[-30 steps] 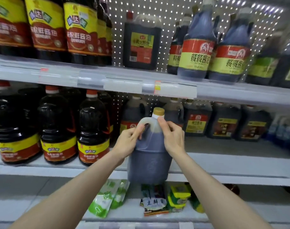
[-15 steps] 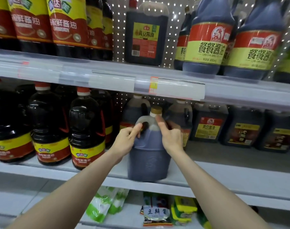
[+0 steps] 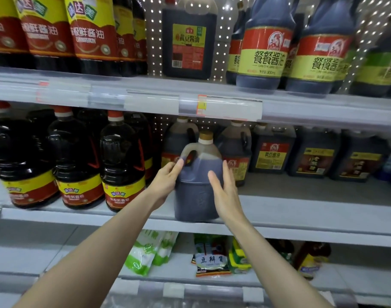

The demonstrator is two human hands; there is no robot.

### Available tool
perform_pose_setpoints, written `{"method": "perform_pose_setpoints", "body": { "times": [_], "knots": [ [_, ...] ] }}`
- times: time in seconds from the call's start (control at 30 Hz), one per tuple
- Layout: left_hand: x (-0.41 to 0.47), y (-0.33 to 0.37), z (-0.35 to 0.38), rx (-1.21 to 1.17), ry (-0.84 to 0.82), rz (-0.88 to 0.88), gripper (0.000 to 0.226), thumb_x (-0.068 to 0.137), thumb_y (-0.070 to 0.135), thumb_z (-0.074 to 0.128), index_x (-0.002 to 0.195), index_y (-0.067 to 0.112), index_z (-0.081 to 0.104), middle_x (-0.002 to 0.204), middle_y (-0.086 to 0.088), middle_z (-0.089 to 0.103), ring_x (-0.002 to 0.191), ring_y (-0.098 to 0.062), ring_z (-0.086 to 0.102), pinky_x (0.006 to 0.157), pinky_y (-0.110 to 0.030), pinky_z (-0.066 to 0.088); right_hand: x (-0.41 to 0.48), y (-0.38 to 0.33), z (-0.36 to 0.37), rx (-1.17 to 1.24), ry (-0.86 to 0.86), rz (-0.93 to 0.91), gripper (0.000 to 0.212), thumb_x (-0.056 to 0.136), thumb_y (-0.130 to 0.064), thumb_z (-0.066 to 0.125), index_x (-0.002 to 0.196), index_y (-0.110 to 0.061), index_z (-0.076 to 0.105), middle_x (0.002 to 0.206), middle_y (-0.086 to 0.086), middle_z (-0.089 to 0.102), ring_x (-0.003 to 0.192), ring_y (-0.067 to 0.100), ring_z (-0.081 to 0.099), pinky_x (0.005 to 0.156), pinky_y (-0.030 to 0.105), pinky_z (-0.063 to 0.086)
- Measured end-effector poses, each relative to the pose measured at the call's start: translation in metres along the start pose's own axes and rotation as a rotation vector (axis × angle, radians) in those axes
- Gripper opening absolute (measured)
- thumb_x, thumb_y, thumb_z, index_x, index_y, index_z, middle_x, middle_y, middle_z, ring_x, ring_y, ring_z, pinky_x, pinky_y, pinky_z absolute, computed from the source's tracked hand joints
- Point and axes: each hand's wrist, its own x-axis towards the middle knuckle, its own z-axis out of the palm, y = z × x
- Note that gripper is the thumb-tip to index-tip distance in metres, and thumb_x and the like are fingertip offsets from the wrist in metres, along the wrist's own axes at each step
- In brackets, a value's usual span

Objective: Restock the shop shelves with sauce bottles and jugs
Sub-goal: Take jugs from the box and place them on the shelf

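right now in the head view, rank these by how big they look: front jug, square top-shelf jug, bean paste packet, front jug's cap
1. front jug and square top-shelf jug: look alike, and the frame crops the square one's top, so unranked
2. bean paste packet
3. cap

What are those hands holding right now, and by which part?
Nothing is truly gripped. The jug stands on the shelf; the left hand touches its side below the handle, the right hand lies flat on its right side.
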Motion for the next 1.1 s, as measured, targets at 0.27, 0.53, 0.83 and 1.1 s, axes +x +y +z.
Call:
{"method": "perform_pose_setpoints", "body": {
  "times": [0.27, 0.53, 0.83, 1.1],
  "knots": [
    [-0.006, -0.007, -0.007, 0.023, -0.085, -0.038, 0.043, 0.099, 0.046, 0.038, 0.132, 0.022, 0.053, 0.128, 0.003, 0.061, 0.123, -0.014, 0.052, 0.110, -0.038, 0.036, -0.030, -0.014, 0.026, 0.136, -0.059, 0.117, 0.065, 0.100, -0.046, 0.038, 0.152, -0.034, 0.001, 0.158, -0.010, -0.022, 0.147, 0.011, -0.001, 0.116, 0.033, 0.011],
    [-0.028, -0.007, -0.012, 0.130, -0.014, 0.041, 0.038, 0.099, 0.027, 0.047, 0.135, 0.016, 0.051, 0.127, -0.003, 0.060, 0.114, -0.018, 0.057, 0.081, -0.022, 0.048, -0.007, 0.000, 0.023, 0.236, -0.060, 0.161, 0.066, 0.095, -0.052, 0.045, 0.149, -0.045, 0.009, 0.159, -0.016, -0.015, 0.149, 0.018, 0.003, 0.117, 0.053, 0.020],
    [-0.046, 0.003, -0.005, 0.161, 0.005, 0.059, 0.022, 0.101, 0.027, 0.043, 0.119, 0.023, 0.055, 0.110, 0.010, 0.061, 0.110, -0.011, 0.054, 0.087, -0.024, 0.038, 0.003, -0.014, 0.021, 0.259, -0.001, 0.232, 0.069, 0.092, -0.050, 0.053, 0.151, -0.035, 0.020, 0.157, 0.000, 0.009, 0.143, 0.027, 0.023, 0.115, 0.046, 0.025],
    [-0.047, 0.000, 0.004, 0.007, -0.032, -0.023, 0.022, 0.102, 0.041, 0.031, 0.101, 0.048, 0.052, 0.107, 0.022, 0.058, 0.109, -0.002, 0.052, 0.092, -0.025, 0.038, -0.007, -0.007, 0.036, 0.274, -0.003, 0.179, 0.078, 0.088, -0.055, 0.056, 0.152, -0.038, 0.014, 0.161, -0.008, 0.009, 0.146, 0.021, 0.019, 0.117, 0.045, 0.024]
  ]
}}
